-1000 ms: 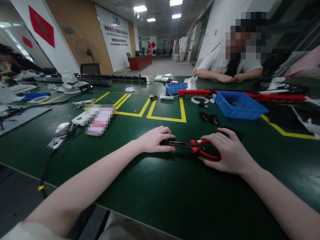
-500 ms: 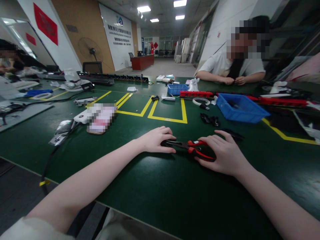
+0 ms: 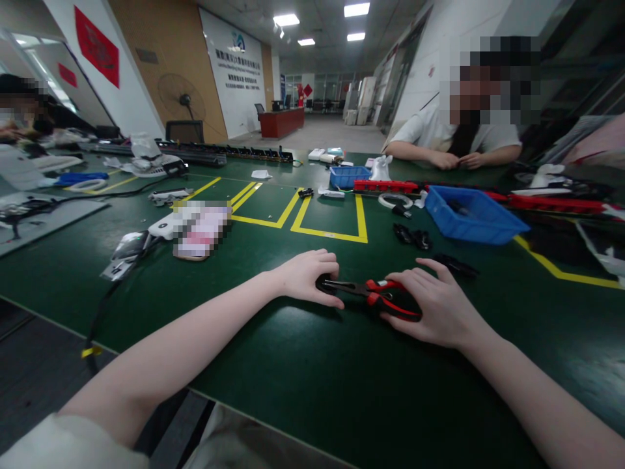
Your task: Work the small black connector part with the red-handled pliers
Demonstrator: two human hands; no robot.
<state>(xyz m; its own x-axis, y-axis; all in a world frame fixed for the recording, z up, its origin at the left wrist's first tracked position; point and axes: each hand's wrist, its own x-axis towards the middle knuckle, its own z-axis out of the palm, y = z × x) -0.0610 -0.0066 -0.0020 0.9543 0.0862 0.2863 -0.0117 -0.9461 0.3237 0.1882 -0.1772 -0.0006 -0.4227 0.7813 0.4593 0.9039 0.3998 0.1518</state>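
My right hand (image 3: 437, 306) is wrapped round the red and black handles of a pair of long-nose pliers (image 3: 374, 291). Their jaws point left, toward my left hand (image 3: 312, 279). That hand has its fingers curled round a small black part (image 3: 322, 283), mostly hidden in the grip, so its kind does not show. The tips of the pliers reach this part and appear to touch it. Both hands are low over the green table (image 3: 303, 365). Beyond my right hand lie black pieces (image 3: 411, 236).
A blue bin (image 3: 471, 221) stands at the right, with a smaller blue tray (image 3: 349, 176) farther back. Left of my hands lie a phone (image 3: 202, 231) and a black cable (image 3: 100, 306). Yellow tape (image 3: 329, 233) marks the table. A person (image 3: 463, 130) sits across.
The camera view has shifted slightly. My left fingers have drawn in a little round the black part, and the pliers still point at it.
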